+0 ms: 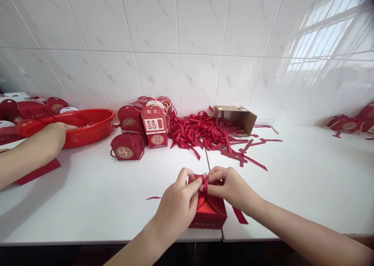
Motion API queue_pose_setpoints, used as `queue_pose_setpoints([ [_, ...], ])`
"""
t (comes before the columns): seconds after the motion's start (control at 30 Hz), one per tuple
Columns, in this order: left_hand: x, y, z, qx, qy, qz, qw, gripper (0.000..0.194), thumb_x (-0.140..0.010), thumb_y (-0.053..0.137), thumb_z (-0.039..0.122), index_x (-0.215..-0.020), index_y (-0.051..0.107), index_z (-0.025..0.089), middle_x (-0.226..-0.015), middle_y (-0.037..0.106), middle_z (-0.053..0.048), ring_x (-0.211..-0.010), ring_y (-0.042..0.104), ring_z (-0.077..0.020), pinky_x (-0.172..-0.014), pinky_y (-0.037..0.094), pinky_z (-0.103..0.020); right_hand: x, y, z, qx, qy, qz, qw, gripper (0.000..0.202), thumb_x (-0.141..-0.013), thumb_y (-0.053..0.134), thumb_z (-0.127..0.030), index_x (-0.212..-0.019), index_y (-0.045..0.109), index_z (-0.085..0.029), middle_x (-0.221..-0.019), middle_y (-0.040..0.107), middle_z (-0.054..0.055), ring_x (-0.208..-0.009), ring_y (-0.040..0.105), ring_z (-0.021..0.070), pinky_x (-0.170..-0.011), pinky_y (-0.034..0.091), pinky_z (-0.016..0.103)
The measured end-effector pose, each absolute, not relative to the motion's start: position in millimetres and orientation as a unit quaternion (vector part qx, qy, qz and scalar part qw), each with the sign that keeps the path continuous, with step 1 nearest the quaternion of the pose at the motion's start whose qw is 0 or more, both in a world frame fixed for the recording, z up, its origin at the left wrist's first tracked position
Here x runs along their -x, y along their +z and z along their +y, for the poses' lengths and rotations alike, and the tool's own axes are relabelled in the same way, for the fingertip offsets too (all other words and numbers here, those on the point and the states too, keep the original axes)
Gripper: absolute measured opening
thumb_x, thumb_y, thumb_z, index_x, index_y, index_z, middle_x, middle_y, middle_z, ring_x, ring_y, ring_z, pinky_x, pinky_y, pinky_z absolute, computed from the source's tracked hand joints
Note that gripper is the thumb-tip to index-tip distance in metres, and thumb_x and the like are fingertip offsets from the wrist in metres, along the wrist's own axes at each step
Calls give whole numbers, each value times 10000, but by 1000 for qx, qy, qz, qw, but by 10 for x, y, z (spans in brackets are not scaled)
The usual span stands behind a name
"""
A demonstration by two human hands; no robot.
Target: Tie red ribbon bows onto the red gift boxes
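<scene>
A small red box (208,215) stands at the front edge of the white table, between my hands. My left hand (182,198) is closed on a red ribbon at the top of the box, thumb and fingers pinched together. From the right, my right hand (230,186) pinches the same ribbon (205,185), which forms a small loop between the two hands. One ribbon tail sticks out left of my left hand, and another hangs to the right of the box. My fingers partly hide the box top.
Another person's arm (37,151) reaches into a red plastic basket (90,131) at the left. Decorated boxes (128,147), a ribbon heap (195,129) and an open cardboard box (248,122) line the tiled wall. Flat red strips lie beside it. More red boxes (349,124) are far right.
</scene>
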State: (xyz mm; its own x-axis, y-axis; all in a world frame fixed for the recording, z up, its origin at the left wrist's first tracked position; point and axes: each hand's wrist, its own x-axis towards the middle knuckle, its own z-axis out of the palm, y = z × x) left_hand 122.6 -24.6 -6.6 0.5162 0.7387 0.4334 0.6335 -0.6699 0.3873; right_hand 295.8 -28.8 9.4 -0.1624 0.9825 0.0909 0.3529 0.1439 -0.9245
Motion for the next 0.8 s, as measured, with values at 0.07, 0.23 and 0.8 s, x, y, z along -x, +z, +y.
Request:
queue_pose_setpoints([
  [0.07,-1230,-56,-246,-870,286,395,73,335,-882,338,99,-1047,615,186,-935,495,-53,-529,483,-94,-490,424,-249,-2937,80,-293,525,410,-631,397,110,-695,645,-239,-642,734,-201,-777,618,28,-754,582,163,-692,467,272],
  [0.23,-1232,-104,-253,-883,298,360,34,380,-888,340,88,-1189,550,188,-1003,501,-85,-620,568,-127,-538,494,-275,-2905,49,-296,538,426,-583,435,83,-639,606,-184,-594,673,-169,-750,585,13,-706,554,144,-681,453,272],
  [0.8,-1049,24,118,-885,334,196,258,171,-837,579,168,-802,739,219,-907,625,-58,-703,592,-113,-651,506,-237,-3099,213,-163,421,425,-759,258,53,-606,609,-121,-607,596,-172,-856,546,-16,-613,487,80,-556,417,214],
])
